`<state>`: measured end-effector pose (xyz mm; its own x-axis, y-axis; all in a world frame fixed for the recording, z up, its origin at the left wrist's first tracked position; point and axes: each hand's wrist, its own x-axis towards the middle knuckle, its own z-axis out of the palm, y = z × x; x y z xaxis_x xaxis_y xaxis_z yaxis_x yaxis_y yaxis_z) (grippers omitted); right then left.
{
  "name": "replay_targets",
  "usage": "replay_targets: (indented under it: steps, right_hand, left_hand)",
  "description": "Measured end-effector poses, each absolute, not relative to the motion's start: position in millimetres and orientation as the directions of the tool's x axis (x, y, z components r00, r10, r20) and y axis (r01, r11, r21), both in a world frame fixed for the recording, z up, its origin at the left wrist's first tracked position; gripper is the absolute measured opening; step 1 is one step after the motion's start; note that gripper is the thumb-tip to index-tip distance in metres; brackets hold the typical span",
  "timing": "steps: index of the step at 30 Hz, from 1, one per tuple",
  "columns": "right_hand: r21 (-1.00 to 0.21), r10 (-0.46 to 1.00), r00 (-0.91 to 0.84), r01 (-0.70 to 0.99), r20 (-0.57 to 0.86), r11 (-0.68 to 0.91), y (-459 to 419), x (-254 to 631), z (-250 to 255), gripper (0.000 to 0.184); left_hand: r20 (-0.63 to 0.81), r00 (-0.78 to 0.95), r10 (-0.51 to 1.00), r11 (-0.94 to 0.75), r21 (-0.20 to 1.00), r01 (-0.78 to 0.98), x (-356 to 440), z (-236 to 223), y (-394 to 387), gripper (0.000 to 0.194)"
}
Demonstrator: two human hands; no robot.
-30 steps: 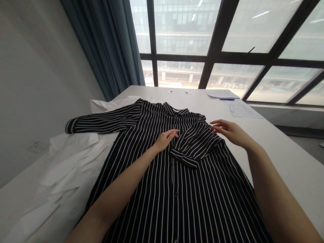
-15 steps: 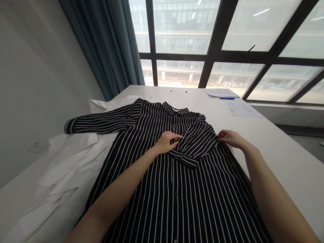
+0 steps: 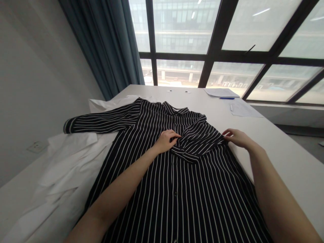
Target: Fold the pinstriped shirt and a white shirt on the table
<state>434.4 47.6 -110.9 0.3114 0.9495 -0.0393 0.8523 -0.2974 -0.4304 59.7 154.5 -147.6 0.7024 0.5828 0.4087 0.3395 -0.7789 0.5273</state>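
Note:
A black shirt with white stripes (image 3: pixel 152 175) lies front up, its collar toward the window. Its left-hand sleeve (image 3: pixel 101 122) stretches out sideways, while the right-hand sleeve (image 3: pixel 199 140) is folded inward across the chest. My left hand (image 3: pixel 165 141) is at the middle of the chest, thumb and finger closed on the edge of the folded sleeve. At the shirt's right side, my right hand (image 3: pixel 235 137) pinches the fabric where that sleeve bends. The fingertips partly hide the cloth they hold.
White cloth (image 3: pixel 73 168) lies rumpled under and left of the shirt on the white table (image 3: pixel 283 148). Papers (image 3: pixel 244 108) and a blue pen (image 3: pixel 227 98) are at the back right. A blue curtain (image 3: pixel 106 44) and a window stand behind the table.
My right hand has moved slightly right, pulling the folded sleeve's bend outward. My left hand has shifted a little left, and the sleeve's cuff sits slightly higher.

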Motion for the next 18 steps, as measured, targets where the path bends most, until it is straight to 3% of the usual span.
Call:
replay_targets:
  steps: [4,10,14,18]
  right_hand:
    - [-0.421,0.955,0.293,0.871,0.035,-0.252,52,419,-102,0.021]
    - [-0.498,0.991,0.13,0.862,0.043,-0.091,55,397,-92,0.018]
    - [-0.545,0.992,0.088,0.829,-0.092,-0.124,55,399,-94,0.02]
    - [-0.563,0.989,0.093,0.814,-0.118,-0.144,55,407,-99,0.023]
  left_hand:
    - [0.459,0.744,0.485,-0.864,0.38,0.329,60,-133,142,0.022]
    - [0.223,0.961,0.164,-0.954,0.284,0.097,73,-108,117,0.038]
    - [0.14,0.983,0.117,-0.979,0.184,0.09,78,-101,111,0.012]
    - [0.178,0.976,0.123,-0.952,0.299,0.066,74,-89,109,0.017]
